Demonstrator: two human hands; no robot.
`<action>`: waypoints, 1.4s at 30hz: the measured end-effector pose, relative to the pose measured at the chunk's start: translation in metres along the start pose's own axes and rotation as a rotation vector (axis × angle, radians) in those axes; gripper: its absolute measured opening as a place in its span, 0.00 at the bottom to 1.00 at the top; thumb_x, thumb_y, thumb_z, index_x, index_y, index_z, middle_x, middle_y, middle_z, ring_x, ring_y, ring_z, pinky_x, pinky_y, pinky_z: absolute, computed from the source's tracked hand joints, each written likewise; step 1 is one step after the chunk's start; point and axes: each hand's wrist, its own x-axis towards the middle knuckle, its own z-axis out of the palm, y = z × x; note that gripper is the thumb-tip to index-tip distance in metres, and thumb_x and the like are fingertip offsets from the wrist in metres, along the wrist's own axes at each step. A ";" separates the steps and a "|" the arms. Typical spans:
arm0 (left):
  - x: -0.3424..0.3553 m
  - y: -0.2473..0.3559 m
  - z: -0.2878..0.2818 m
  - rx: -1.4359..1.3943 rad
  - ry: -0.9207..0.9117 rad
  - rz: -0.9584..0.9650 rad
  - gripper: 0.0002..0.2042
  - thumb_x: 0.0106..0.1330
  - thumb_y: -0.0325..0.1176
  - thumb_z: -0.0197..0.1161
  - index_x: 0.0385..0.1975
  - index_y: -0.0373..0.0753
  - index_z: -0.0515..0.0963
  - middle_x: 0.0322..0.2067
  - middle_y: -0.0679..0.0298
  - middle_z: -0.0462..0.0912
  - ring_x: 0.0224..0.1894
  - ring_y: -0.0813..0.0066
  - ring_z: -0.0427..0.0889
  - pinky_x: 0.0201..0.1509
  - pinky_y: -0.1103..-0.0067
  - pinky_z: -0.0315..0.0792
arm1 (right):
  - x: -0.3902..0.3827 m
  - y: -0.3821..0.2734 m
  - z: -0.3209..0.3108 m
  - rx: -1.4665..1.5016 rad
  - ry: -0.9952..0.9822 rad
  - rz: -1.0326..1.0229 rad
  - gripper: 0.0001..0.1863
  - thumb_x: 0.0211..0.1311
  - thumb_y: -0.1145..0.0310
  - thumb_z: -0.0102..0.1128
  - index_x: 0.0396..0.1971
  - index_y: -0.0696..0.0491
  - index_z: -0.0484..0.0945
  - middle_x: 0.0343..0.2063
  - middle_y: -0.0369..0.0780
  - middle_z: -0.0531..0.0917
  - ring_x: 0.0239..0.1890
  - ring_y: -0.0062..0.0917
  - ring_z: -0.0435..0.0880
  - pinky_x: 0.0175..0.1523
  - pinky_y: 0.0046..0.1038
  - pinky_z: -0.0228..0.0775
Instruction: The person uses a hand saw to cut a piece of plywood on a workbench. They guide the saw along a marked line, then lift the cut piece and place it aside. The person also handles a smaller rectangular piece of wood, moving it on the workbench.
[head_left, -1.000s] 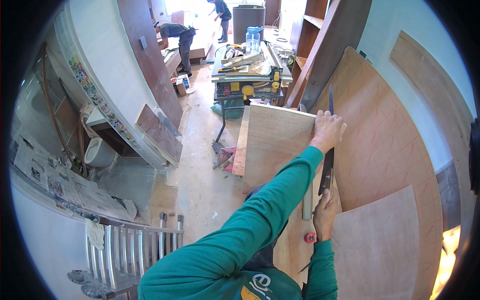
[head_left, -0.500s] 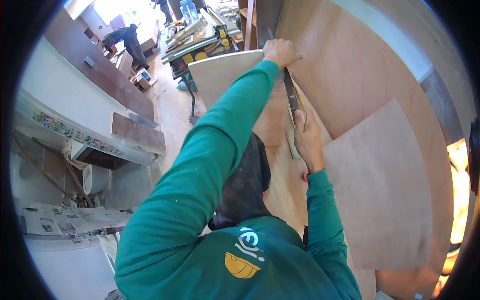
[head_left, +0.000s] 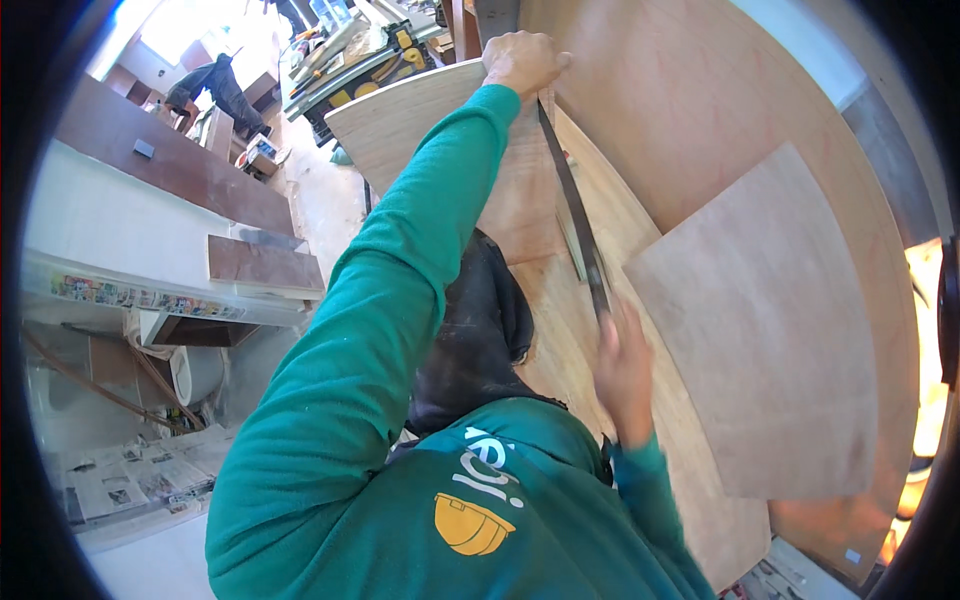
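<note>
My left hand [head_left: 523, 60] is closed over the top right corner of an upright pale plywood board [head_left: 395, 110], at the upper middle. My right hand [head_left: 626, 370], blurred, is closed on the handle end of a long dark saw [head_left: 569, 185] at the lower right. The narrow blade runs up along the board's right edge to just below my left hand. A pale strip of wood [head_left: 572, 248] lies beside the blade, and my dark-trousered leg is against the board below.
A large leaning sheet [head_left: 660, 110] and a smaller plywood panel [head_left: 760, 320] stand at the right. A cluttered saw table [head_left: 370, 70] is beyond the board. A co-worker [head_left: 215, 90] bends at the upper left. A doorway with a toilet [head_left: 195, 375] is at the left.
The view has tilted down and turned. My right hand and the saw have drawn back toward my body; my left hand stays on the board's corner.
</note>
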 end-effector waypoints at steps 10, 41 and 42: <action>0.013 0.003 -0.004 -0.023 -0.068 0.026 0.25 0.68 0.57 0.53 0.43 0.45 0.89 0.45 0.53 0.90 0.49 0.54 0.89 0.53 0.60 0.81 | 0.042 0.005 0.013 0.005 0.046 -0.158 0.23 0.78 0.63 0.55 0.65 0.59 0.71 0.46 0.58 0.85 0.49 0.56 0.85 0.54 0.46 0.76; 0.023 0.015 0.003 -0.068 -0.023 0.030 0.24 0.68 0.58 0.54 0.42 0.47 0.90 0.45 0.55 0.90 0.48 0.55 0.89 0.50 0.58 0.81 | 0.117 -0.005 0.035 0.086 0.048 -0.087 0.21 0.79 0.60 0.53 0.62 0.56 0.73 0.37 0.62 0.83 0.41 0.59 0.85 0.42 0.46 0.76; 0.024 0.009 0.004 -0.043 -0.032 0.039 0.24 0.68 0.58 0.54 0.43 0.47 0.90 0.45 0.56 0.90 0.48 0.55 0.89 0.50 0.58 0.81 | 0.127 -0.009 0.040 0.131 0.048 -0.091 0.21 0.78 0.60 0.53 0.62 0.56 0.73 0.36 0.62 0.83 0.41 0.59 0.85 0.43 0.47 0.76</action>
